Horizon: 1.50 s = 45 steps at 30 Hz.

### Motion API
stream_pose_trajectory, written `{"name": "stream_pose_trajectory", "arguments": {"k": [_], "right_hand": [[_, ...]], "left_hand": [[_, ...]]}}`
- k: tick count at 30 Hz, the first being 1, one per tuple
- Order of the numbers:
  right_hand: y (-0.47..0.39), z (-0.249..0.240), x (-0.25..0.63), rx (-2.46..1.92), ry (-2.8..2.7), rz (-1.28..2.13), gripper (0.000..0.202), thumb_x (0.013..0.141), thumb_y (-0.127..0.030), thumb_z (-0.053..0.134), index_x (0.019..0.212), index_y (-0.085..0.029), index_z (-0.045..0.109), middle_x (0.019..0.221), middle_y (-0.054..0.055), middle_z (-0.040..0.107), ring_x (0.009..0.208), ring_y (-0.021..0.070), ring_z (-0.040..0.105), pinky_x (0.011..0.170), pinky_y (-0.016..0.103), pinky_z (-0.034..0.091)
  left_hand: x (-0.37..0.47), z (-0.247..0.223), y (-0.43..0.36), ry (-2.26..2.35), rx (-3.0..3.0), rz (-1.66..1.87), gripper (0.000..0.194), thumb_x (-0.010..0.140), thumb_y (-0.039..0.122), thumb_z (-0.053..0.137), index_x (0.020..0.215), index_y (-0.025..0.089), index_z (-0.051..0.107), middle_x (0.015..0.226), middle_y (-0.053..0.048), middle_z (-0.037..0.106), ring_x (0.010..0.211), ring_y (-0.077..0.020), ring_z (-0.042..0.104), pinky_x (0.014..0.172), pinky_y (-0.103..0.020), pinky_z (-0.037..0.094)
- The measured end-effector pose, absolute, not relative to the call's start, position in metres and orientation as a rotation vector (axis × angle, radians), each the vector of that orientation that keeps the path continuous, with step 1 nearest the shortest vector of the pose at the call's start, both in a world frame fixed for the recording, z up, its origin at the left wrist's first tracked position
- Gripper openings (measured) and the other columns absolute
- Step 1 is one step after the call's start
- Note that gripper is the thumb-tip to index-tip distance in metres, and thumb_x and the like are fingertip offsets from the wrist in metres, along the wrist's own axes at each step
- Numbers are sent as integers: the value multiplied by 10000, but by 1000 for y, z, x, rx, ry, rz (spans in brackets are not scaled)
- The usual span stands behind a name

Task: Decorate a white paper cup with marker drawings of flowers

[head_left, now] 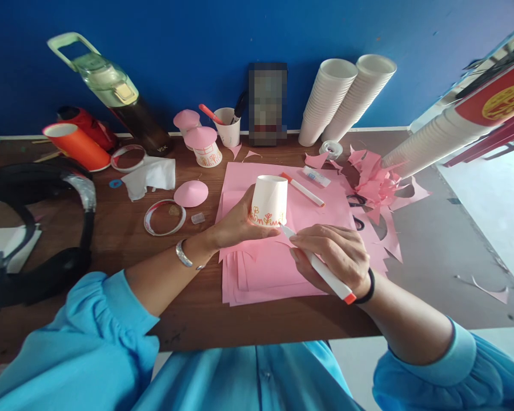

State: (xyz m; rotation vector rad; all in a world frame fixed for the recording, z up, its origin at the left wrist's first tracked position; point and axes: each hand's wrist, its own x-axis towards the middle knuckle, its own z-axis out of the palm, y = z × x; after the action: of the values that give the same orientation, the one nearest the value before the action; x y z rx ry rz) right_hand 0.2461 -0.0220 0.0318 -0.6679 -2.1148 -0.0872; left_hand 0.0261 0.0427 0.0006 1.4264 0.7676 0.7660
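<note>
My left hand is wrapped round a white paper cup turned upside down, gripping it from the left side. Orange flowers and grass-like strokes run along the cup's lower edge. In my right hand is a white marker with an orange end, its tip at the cup's lower right edge. Beneath both hands lie stacked pink paper sheets. Another white marker with an orange end rests on the sheets, beside a small clear-wrapped block.
Two decorated cups with pink cone tops, a marker cup and stacked paper cups stand near the blue wall. At left are a bottle, tape rolls, a loose pink cone and headphones. Pink scraps and scissors lie right.
</note>
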Motion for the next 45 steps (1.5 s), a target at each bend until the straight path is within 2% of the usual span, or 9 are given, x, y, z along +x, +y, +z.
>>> {"name": "stream_pose_trajectory", "arguments": {"k": [8,20,27,34,39,45], "right_hand": [[-22,30,246,-663,-2124,-78,173,930,-90,681,1071,-184,645,771,20,749,627,171,736,582,289,631],[-22,29,245,-656,-2127,-75,149,962,-100,659,1086,-176,626,767,26,740,632,162,724,586,287,632],[-22,31,245,-643,-2133,-76,154,960,-94,677,1099,-140,631,797,53,735,655,168,719,605,289,619],[-22,24,252,-659,-2134,-115,296,1042,-196,609,1334,-155,635,954,85,731,778,184,728,629,289,610],[-22,22,252,-679,-2121,-106,379,1042,-162,605,1421,-169,600,1002,92,748,818,191,726,643,299,610],[-20,15,255,-763,-2101,-85,498,996,-75,647,1476,-181,571,1145,129,753,978,212,757,741,320,635]], "left_hand": [[26,-3,44,727,1419,781,928,702,500,945,1471,308,463,1207,-85,588,1100,-283,600,884,-440,572],[26,-4,43,748,1401,775,858,695,513,946,1370,271,475,1151,-79,614,1090,-288,619,896,-454,561],[27,-7,44,757,1448,810,949,676,530,955,1444,280,457,1205,-93,607,1142,-310,614,919,-469,570],[28,-8,45,722,1435,807,882,697,516,948,1389,270,459,1229,-97,614,1135,-305,636,912,-463,587],[27,-10,46,738,1478,832,848,701,457,957,1373,274,474,1319,-114,600,1199,-317,614,957,-477,578],[26,-7,46,761,1450,798,840,722,441,946,1400,262,485,1352,-132,596,1264,-350,599,1004,-523,564]]}}
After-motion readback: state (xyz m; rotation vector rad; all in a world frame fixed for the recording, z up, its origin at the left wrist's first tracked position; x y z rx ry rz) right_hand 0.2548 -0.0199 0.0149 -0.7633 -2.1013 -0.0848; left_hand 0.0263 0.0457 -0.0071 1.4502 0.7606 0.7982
